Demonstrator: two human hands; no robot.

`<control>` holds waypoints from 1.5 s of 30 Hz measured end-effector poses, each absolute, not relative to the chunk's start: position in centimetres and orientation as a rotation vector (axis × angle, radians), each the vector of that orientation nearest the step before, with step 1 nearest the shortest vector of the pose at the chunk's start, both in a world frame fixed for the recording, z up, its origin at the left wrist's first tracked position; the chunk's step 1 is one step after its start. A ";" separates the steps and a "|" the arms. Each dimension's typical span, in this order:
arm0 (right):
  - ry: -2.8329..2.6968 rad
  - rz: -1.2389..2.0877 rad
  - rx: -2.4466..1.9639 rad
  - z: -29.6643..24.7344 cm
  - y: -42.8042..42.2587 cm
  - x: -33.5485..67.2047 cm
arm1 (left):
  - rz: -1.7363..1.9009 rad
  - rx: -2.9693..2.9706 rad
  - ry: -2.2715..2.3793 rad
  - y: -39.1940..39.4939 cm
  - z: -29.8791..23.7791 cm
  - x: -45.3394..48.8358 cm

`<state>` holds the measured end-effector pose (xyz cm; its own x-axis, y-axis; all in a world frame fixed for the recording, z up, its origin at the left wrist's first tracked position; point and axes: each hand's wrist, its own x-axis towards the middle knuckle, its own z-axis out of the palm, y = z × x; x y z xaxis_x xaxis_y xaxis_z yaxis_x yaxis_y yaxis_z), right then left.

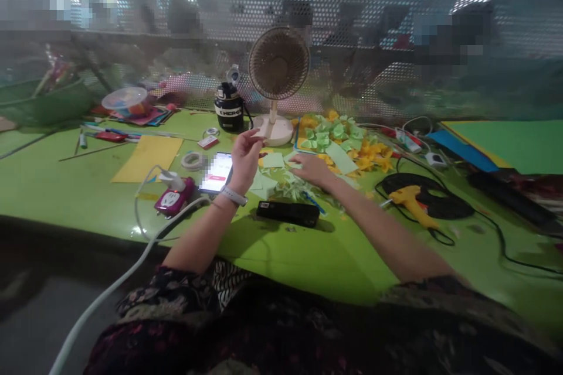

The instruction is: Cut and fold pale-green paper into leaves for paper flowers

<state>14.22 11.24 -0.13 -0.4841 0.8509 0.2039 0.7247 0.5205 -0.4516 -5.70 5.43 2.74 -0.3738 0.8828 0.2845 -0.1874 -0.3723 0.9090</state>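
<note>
Floral sleeves (169,299) — and a phone (216,172), its screen pixelated.

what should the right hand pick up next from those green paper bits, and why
Probably one of the pale green paper pieces, pinched up with the right hand: its fingertips already reach that scatter, while the left hand is raised beside the phone.

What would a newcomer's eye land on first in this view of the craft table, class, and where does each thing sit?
A heap of yellow and pale green cut paper stands out on the bright green table, just beyond the right hand. Left of the heap rises a round desk fan, and further right a yellow glue gun lies against a coiled black cable.
</note>
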 end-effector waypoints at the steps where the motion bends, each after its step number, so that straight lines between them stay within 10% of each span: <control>1: -2.420 0.402 -1.266 -0.2 11.6 13.0 | 1.831 1.057 1.066 5.5 2.7 -5.7; 14: -2.312 0.023 -1.409 1.2 12.1 11.8 | 1.297 0.812 1.068 5.7 1.9 -5.5; 24: -2.364 -0.339 -0.696 0.8 4.1 15.9 | 1.129 0.703 0.895 4.2 1.3 -3.4; 45: -1.544 0.782 -1.036 1.0 1.4 16.0 | 0.938 1.072 0.570 1.9 1.7 -2.1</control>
